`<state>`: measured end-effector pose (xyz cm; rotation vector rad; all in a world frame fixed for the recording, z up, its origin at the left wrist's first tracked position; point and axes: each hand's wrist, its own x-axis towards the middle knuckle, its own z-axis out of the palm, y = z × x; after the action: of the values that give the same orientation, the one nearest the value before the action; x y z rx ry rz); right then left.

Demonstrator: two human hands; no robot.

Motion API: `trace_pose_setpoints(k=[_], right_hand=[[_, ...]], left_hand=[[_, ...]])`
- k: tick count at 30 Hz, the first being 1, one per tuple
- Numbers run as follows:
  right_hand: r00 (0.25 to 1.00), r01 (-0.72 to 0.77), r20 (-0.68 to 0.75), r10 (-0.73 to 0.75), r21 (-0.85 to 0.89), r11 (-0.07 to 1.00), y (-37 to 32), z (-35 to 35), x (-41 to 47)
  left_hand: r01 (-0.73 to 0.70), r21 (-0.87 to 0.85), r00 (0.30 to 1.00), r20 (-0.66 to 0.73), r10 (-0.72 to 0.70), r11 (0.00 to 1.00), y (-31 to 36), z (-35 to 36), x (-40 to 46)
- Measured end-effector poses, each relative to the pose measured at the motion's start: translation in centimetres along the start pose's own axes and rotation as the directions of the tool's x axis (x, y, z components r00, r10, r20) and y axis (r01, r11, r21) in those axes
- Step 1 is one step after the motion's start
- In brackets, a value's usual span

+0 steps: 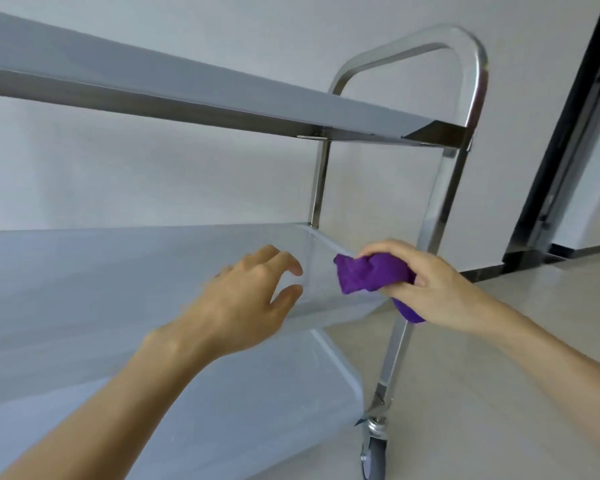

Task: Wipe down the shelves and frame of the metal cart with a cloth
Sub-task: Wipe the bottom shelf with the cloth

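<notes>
Fingers (385,252) of the right hand (433,289) curl round a bunched purple cloth (371,273), thumb underneath, so the cloth is gripped tight with a tail of it poking out below the palm. The wad sits at the end of the middle shelf (101,271) of the cart, against or just over its raised end rim beside the near upright (426,216); whether cloth and metal actually touch I cannot tell.

The left hand (246,299) reaches in over the same shelf, fingers loosely bent and spread, holding nothing. Its fingertips hang near the shelf's end rim, just beside the cloth but apart from it. Whether they rest on the metal is unclear.

Above both hands runs the top shelf (205,95), seen from underneath at a slant. The frame's tube rises past it and bends over into a rounded handle (430,43). Below the middle shelf lies the bottom shelf (257,410), and at its corner a grey caster (371,459) stands on the pale floor (499,393).

A plain white wall (153,185) backs the cart. To the right a dark door frame (568,150) runs down to the floor.
</notes>
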<state>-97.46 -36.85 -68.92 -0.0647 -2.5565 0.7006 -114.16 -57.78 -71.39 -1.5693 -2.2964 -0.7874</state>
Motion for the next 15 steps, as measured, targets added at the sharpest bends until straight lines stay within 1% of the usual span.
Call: trace_pose_setpoints(k=[2,4,6,8,9,10,12,14,15], right_hand=[[0.980,-0.035,-0.197,0.032,-0.009,0.999,0.9,-3.2,-1.3],[0.913,-0.061,-0.407,0.029,-0.065,0.996,1.5,-5.7,-1.9],[0.796,-0.085,-0.605,0.023,-0.074,0.994,2.2,-7.5,-1.5],[0.665,-0.072,-0.742,0.083,0.048,0.996,2.7,-8.3,-0.2],[0.636,-0.052,-0.759,0.141,0.140,0.989,3.0,-8.2,0.6],[0.645,-0.040,-0.739,0.195,0.222,0.974,3.3,-7.6,1.5],[0.725,-0.061,-0.639,0.255,0.310,0.949,4.4,-5.3,2.7],[0.781,-0.074,-0.581,0.230,0.280,0.957,5.6,-2.9,3.3],[0.782,-0.068,-0.584,0.218,0.268,0.961,6.0,-2.2,3.6]], left_hand=[[-0.047,0.107,0.997,0.061,0.041,0.993,1.6,2.1,1.0],[-0.078,0.195,0.992,0.116,0.056,0.978,2.7,3.9,1.7],[-0.092,0.259,0.985,0.162,0.051,0.961,3.0,5.4,2.1],[-0.102,0.300,0.982,0.183,0.048,0.948,3.0,6.3,2.3],[-0.107,0.312,0.982,0.180,0.052,0.944,2.9,6.5,2.3],[-0.111,0.316,0.983,0.173,0.058,0.942,2.7,6.6,2.3],[-0.122,0.312,0.984,0.161,0.074,0.942,2.3,6.6,2.3],[-0.137,0.298,0.983,0.157,0.093,0.945,1.9,6.4,2.5],[-0.146,0.295,0.983,0.155,0.103,0.944,1.7,6.3,2.6]])
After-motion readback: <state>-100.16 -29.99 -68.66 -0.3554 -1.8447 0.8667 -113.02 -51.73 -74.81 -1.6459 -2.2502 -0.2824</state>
